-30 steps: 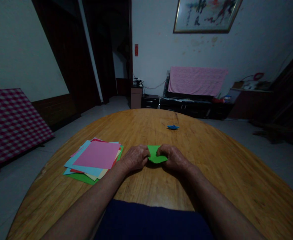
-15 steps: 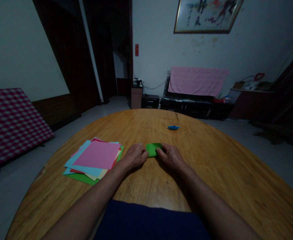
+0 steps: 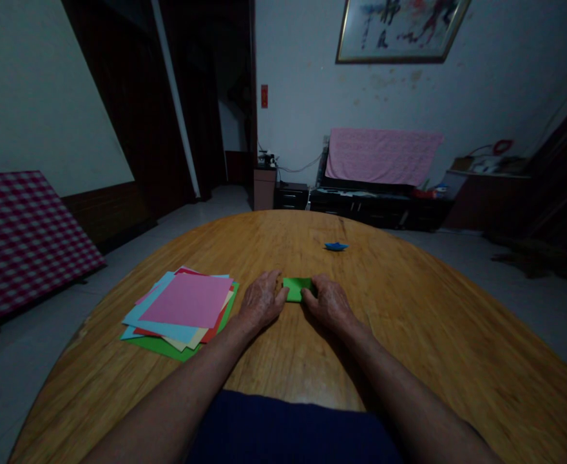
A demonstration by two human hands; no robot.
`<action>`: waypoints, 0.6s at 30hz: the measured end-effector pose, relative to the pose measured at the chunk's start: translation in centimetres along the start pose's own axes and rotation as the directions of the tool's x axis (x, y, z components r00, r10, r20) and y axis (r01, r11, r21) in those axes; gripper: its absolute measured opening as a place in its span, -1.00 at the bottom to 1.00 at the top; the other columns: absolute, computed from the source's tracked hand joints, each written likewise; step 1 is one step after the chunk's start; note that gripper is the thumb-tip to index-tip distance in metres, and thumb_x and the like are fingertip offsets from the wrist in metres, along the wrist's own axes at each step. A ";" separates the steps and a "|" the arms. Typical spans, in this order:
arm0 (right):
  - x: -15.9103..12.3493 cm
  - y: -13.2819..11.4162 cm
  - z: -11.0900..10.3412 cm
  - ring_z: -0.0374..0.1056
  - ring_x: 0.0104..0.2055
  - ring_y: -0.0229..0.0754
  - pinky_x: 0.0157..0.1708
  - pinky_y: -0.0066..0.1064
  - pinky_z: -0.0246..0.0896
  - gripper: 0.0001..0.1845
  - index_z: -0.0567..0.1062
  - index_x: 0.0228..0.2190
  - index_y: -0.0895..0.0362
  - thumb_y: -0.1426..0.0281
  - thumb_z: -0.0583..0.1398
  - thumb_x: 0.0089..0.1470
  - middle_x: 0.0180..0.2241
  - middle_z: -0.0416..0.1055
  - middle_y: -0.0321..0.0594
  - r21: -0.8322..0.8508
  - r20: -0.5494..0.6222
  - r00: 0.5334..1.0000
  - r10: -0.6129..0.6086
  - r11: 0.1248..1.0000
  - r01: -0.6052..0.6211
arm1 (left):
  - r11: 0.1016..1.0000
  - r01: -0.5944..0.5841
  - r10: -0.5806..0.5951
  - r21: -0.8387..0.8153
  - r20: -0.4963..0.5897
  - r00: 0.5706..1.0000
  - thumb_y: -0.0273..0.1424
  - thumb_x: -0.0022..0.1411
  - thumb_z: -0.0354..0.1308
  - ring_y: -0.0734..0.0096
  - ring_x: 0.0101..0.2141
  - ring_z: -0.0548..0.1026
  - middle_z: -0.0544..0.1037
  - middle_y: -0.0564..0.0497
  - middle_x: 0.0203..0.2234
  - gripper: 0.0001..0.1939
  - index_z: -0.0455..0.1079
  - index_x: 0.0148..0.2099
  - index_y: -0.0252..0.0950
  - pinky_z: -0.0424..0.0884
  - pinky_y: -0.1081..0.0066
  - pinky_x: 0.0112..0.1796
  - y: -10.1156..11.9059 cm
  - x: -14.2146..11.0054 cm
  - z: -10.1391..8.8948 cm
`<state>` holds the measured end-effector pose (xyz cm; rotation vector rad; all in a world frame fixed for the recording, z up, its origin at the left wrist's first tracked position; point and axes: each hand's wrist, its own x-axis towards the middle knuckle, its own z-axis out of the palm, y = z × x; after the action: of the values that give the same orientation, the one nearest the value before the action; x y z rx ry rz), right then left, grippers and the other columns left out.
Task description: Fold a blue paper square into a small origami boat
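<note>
A small folded piece of green paper (image 3: pixel 297 288) lies flat on the round wooden table (image 3: pixel 433 335) in front of me. My left hand (image 3: pixel 260 301) presses on its left edge with curled fingers. On the paper's right edge rests my right hand (image 3: pixel 329 299), its fingers bent and pressing down. Both hands hold the paper against the tabletop.
A loose stack of coloured paper sheets (image 3: pixel 182 309), pink on top, lies to the left of my hands. A small blue folded paper figure (image 3: pixel 336 245) sits farther back on the table. Beyond the table are a low cabinet with a pink cloth (image 3: pixel 383 154) and a checked board (image 3: pixel 22 232).
The green paper went from lifted and wider between my fingers to a smaller folded piece pressed flat on the table. Both hands moved slightly forward.
</note>
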<state>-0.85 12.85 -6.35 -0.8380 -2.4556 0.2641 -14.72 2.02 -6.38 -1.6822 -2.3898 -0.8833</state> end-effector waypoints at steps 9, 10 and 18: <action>0.0 0.8 0.9 0.25 -0.23 -0.07 -0.24 -0.31 0.14 -0.80 0.41 -0.32 0.23 0.43 0.11 -0.06 -0.27 0.35 -0.01 0.012 -0.016 0.997 -0.077 0.997 0.077 | 0.970 -0.170 0.145 0.171 0.148 0.978 -0.31 0.28 -0.05 0.26 -0.21 0.40 0.43 -0.08 -0.28 -0.71 0.50 -0.24 -0.26 0.33 0.35 -0.24 0.9 -0.4 -0.8; 0.0 0.8 0.9 0.25 -0.18 -0.05 -0.19 -0.29 0.14 -0.75 0.40 -0.28 0.25 0.43 0.12 -0.06 -0.22 0.34 0.03 0.012 -0.026 0.997 -0.078 0.997 0.079 | 0.970 -0.172 0.147 0.173 0.148 0.978 -0.31 0.28 -0.05 0.27 -0.21 0.39 0.43 -0.08 -0.27 -0.71 0.49 -0.22 -0.26 0.32 0.35 -0.24 0.9 -0.4 -0.8; 0.4 0.0 -0.1 0.24 -0.19 -0.04 -0.17 -0.29 0.12 -0.83 0.41 -0.36 0.19 0.40 0.14 -0.08 -0.27 0.36 -0.03 -0.041 0.060 0.998 -0.028 0.999 0.030 | 0.977 -0.152 0.128 0.149 0.154 0.980 -0.31 0.26 -0.02 0.26 -0.18 0.38 0.41 -0.09 -0.25 -0.74 0.47 -0.19 -0.26 0.32 0.32 -0.17 0.6 -0.2 -0.5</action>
<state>-1.01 13.10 -6.13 -0.8227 -2.5348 0.2311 -14.22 1.79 -5.79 -1.8801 -2.3203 -0.5506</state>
